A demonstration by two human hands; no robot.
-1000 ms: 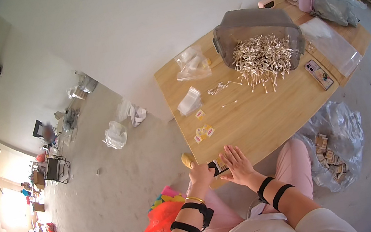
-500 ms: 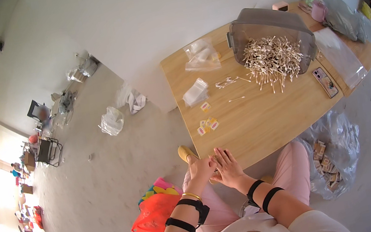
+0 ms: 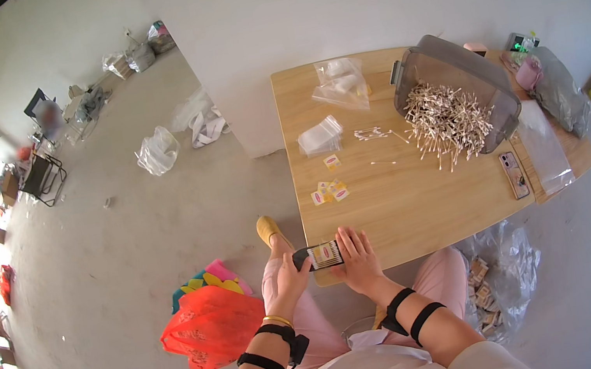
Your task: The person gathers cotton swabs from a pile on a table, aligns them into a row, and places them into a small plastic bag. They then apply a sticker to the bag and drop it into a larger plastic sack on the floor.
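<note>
At the table's near left corner, a small pack of cotton swabs [image 3: 324,254] with a yellow-and-white label lies against a dark flat object [image 3: 300,258], whose kind I cannot make out. My left hand [image 3: 290,279] is closed around the left end of this dark object, thumb on top. Along the pack's right edge rests my right hand [image 3: 358,259], fingers stretched out and close together. Farther up the table are yellow-and-white label cards [image 3: 331,191], a stack of clear small bags [image 3: 320,136] and a few loose cotton swabs [image 3: 372,134].
A grey translucent bin [image 3: 447,55] lies tipped on the table [image 3: 412,219], spilling a heap of cotton swabs [image 3: 448,119]. To its right are a phone [image 3: 514,175] and clear plastic sheeting [image 3: 544,144]. A red bag [image 3: 214,329] and a plastic bag of small packs [image 3: 514,280] flank my legs.
My hands have shifted slightly and drawn apart, bringing the swab pack and dark object between them into view. The whole view has turned, and the table sits a little lower.
</note>
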